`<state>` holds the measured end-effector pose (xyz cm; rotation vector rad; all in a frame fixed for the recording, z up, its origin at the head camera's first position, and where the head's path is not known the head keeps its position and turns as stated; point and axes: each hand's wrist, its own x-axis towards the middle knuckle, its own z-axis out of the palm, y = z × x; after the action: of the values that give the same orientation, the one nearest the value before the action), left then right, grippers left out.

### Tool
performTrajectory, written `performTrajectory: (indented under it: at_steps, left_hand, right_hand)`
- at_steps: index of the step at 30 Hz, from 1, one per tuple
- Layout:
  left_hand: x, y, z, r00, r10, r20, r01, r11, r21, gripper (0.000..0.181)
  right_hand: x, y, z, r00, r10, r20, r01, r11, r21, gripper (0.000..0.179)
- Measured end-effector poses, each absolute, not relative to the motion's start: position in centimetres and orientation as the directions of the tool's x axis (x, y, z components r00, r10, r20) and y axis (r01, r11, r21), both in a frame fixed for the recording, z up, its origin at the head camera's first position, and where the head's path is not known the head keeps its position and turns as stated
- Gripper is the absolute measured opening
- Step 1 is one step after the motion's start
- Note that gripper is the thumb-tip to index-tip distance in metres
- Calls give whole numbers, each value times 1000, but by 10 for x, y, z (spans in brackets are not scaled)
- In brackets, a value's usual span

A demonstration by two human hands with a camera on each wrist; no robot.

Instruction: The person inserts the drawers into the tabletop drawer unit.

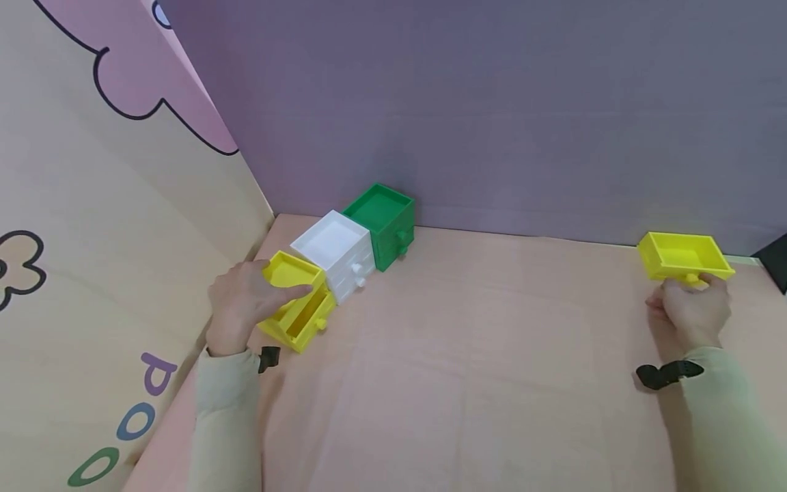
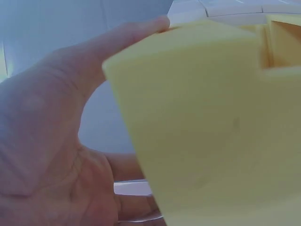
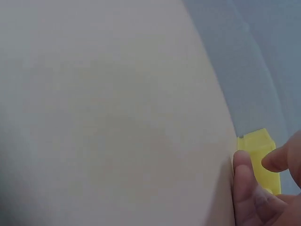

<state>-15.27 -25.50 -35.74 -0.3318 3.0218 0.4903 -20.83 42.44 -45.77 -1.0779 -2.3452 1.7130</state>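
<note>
My left hand (image 1: 236, 301) grips a small yellow drawer cabinet (image 1: 294, 273), its thumb lying along the near side. Below a gap in the cabinet's front, a drawer (image 1: 301, 336) with a round knob shows. In the left wrist view, the cabinet's plain yellow wall (image 2: 197, 127) fills much of the picture, between thumb and fingers. Far to the right, my right hand (image 1: 695, 311) is at the knob side of a separate yellow drawer (image 1: 685, 254). The right wrist view shows two fingertips (image 3: 242, 159) apart, with part of that drawer (image 3: 258, 141) between them.
A white drawer cabinet (image 1: 338, 249) and a green one (image 1: 384, 222) stand in a slanting row behind the yellow one, each with two knobs. The purple-grey wall (image 1: 492, 123) rises behind the pink tabletop (image 1: 461, 355). A black object (image 1: 775, 263) shows at the right edge.
</note>
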Motion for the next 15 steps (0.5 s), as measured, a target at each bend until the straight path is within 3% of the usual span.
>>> performTrajectory:
  at_steps: [3, 10, 15]
  left_hand:
    - [-153, -255, -357, -975, -204, -88, -222, 928, 301, 97]
    - [-154, -256, -358, -973, -208, -97, -227, 929, 293, 97]
    - [-154, -255, -359, -972, -216, -87, -233, 926, 299, 99]
  right_hand:
    - [-212, 429, -462, -764, 548, -340, 521, 213, -827, 80]
    - [-213, 439, -463, -733, 562, -384, 546, 149, -824, 84]
    - [-216, 439, -462, -695, 623, -360, 545, 130, -828, 76]
